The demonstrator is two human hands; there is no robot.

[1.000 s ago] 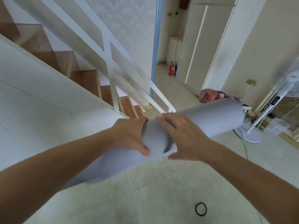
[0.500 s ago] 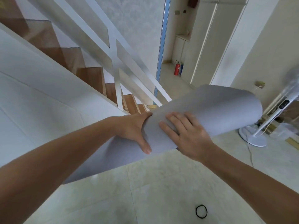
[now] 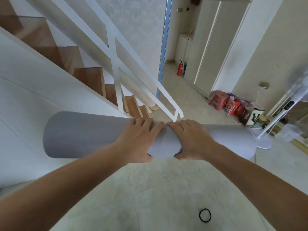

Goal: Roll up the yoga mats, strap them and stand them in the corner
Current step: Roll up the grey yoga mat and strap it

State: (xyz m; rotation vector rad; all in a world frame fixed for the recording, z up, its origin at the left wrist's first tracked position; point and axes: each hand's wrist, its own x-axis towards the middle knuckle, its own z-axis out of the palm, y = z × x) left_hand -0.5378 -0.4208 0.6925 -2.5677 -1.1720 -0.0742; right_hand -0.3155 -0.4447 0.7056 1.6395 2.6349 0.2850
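Note:
A rolled grey yoga mat hangs in the air in front of me, lying almost level from left to right. My left hand grips it around the middle, fingers over the top and thumb under. My right hand grips it right beside the left, fingertips nearly touching. A black elastic band lies on the tiled floor below, apart from both hands. The mat's far side is hidden.
A white staircase with wooden steps and a railing rises on the left. At the right stand a white pedestal fan, a red stool and bags. A red fire extinguisher stands by the far cabinets.
The mat has swung from a slant with its right end high to nearly level. Both hands have wrapped over its top, side by side.

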